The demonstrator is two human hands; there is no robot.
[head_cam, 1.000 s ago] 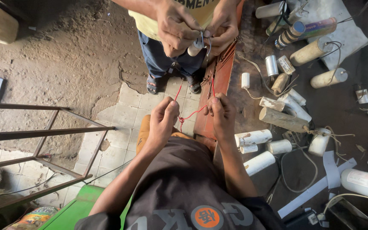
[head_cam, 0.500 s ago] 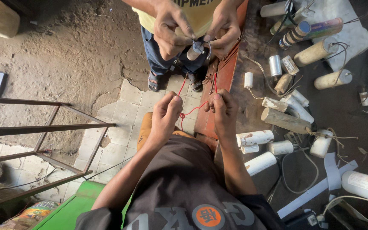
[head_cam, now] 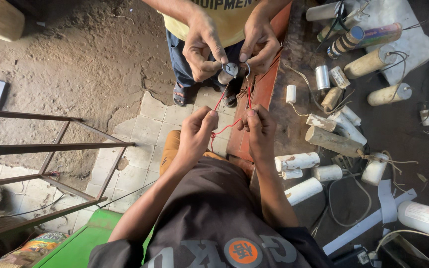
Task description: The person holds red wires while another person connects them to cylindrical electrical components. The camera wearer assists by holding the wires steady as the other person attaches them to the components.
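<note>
Left hand (head_cam: pixel 197 130) and right hand (head_cam: pixel 259 130) each pinch closed on thin red wire (head_cam: pixel 223 130) running up beyond fingertips to small grey cylindrical capacitor (head_cam: pixel 230 70) held by other person's hands (head_cam: pixel 202 49); keep wire taut, grip near ends

We hold both forearms out ahead, left hand (head_cam: pixel 198 130) and right hand (head_cam: pixel 259 128) raised close together, fingers pinched shut.
</note>
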